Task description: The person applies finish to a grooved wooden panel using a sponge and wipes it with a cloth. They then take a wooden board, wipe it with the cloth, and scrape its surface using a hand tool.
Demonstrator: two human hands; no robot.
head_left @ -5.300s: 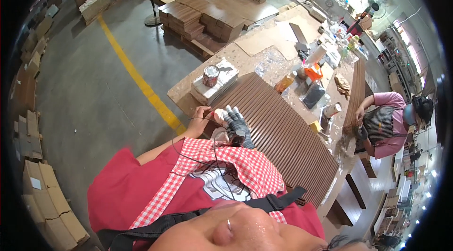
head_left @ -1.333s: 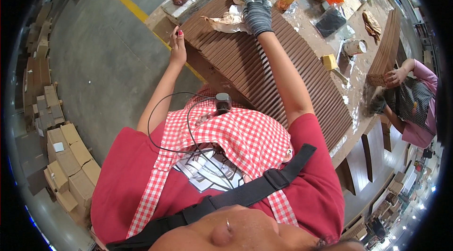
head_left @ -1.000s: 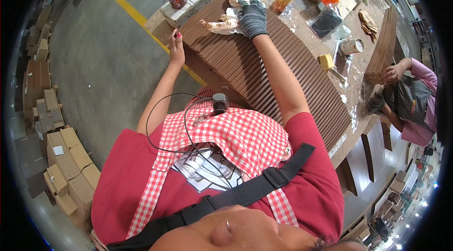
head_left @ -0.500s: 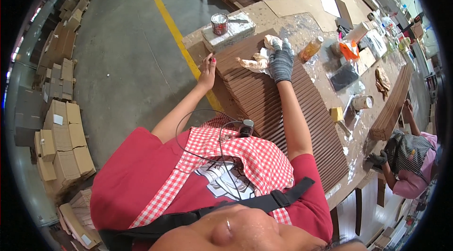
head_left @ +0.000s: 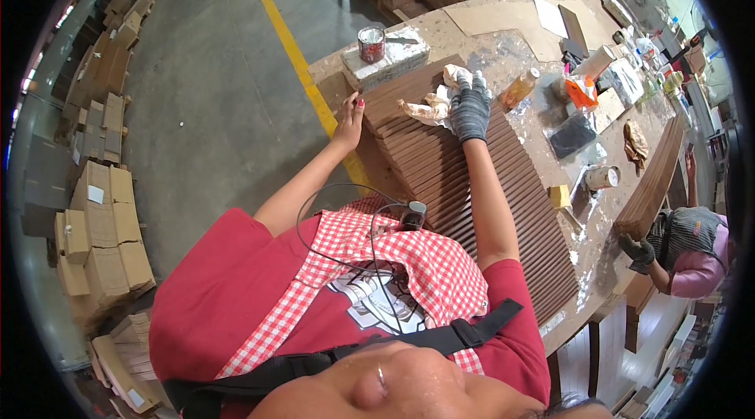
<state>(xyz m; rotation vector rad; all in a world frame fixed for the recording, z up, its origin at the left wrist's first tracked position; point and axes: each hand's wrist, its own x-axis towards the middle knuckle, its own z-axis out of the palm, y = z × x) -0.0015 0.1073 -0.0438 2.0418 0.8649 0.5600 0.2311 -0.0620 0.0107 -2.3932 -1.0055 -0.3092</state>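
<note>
A row of brown wooden slats (head_left: pixel 503 210) lies side by side on the worktable in front of me. My right hand (head_left: pixel 470 110), in a grey knitted glove with pale fingertips, grips a crumpled cream rag (head_left: pixel 427 112) against the far part of the slats. Parts of the rag stick out to the left of the glove and beyond its fingers; the rest is under the hand. Bare and with its fingers extended, my left hand (head_left: pixel 348 124) rests at the slats' left end, holding nothing.
An open can (head_left: pixel 371 44) stands on a white-smeared block (head_left: pixel 385 59) beyond the slats. To the right are an amber bottle (head_left: pixel 521 88), a yellow sponge-like block (head_left: pixel 559 196) and a pale tub (head_left: pixel 602 177). At far right a co-worker's gloved hand (head_left: pixel 637 252) holds a long brown board (head_left: pixel 653 179).
My hands keep almost the same place on the slats and rag. The co-worker's gloved hand has risen to the near end of the long board. The view has shifted slightly.
</note>
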